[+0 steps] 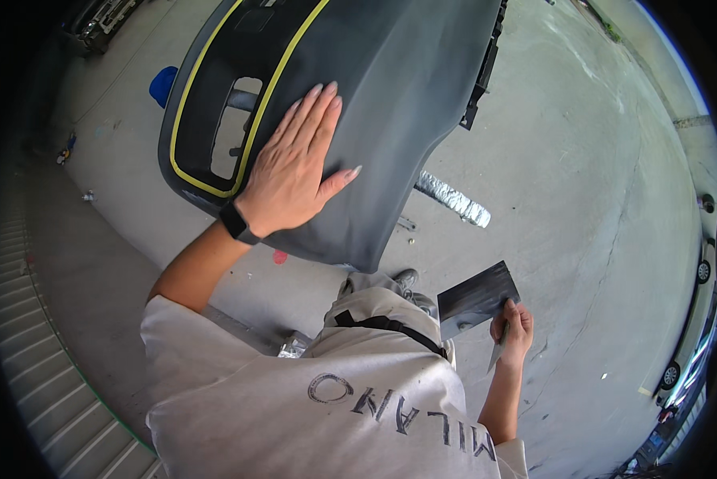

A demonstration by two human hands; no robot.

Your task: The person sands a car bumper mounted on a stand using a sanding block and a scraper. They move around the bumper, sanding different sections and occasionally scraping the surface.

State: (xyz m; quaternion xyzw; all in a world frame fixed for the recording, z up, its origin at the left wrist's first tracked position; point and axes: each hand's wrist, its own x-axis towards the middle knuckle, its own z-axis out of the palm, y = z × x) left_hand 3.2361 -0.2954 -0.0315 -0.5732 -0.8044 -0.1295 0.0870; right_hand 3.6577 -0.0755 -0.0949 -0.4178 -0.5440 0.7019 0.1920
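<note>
A dark grey car bumper [382, 88] is held up off the floor in front of me. Yellow masking tape [282, 60] outlines its black recessed section, which has an oblong opening. My left hand [290, 164] lies flat on the bumper's smooth grey face beside the tape, fingers stretched forward and thumb apart. It holds nothing, and a black watch [237, 222] is on that wrist. Away from the bumper, low on the right, my right hand [518, 329] pinches a dark, worn sheet of sandpaper [476, 299] by its edge. A narrow pale flap shows below those fingers.
A foil-wrapped stand arm [454, 199] juts out right of the bumper. Behind its left side is a blue round object [163, 85]. My shoes [406, 278] are on the concrete floor [566, 199]. Parked cars [689, 319] line the far right; ribbed metal [43, 351] runs along the left.
</note>
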